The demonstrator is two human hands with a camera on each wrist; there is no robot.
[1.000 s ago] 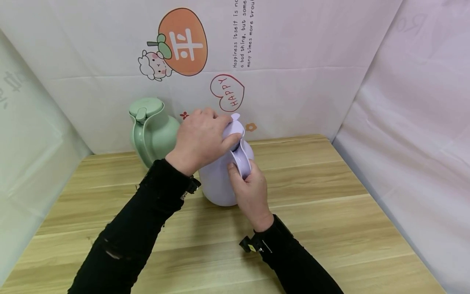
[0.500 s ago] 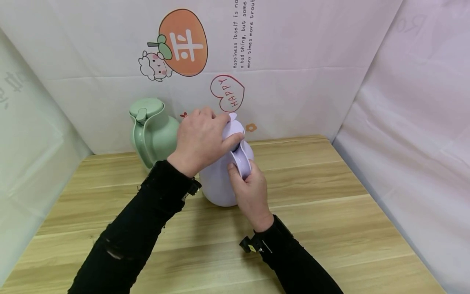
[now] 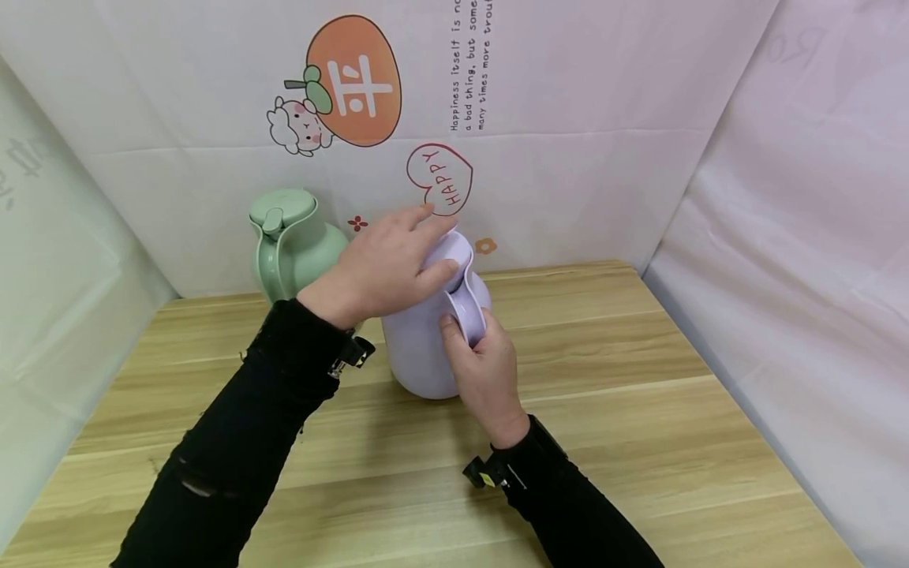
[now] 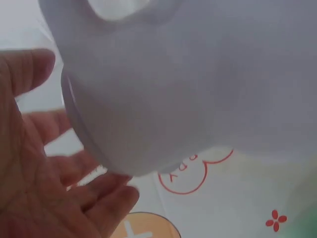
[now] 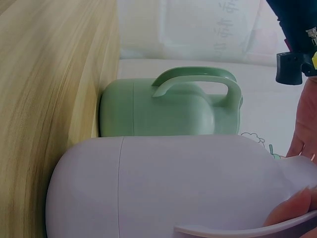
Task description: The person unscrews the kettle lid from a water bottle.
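A lavender thermos jug stands upright on the wooden table. My right hand grips its handle, thumb on the near side; in the right wrist view, a finger passes between handle and body. At the top, my left hand spreads loosely beside and over the lid, overlapping it in the head view. The left wrist view has the fingers of that hand extended around the jug's top, with gaps between them. The lid's raised tab is mostly hidden by the left hand.
A pale green jug of similar shape stands at the back left, close to the lavender one. Behind it hangs a printed white cloth. More white cloth flanks the wooden table on the right.
My left hand has loosened from the lid and shifted slightly left, its fingers straightening. The right hand and the lavender jug have stayed in place.
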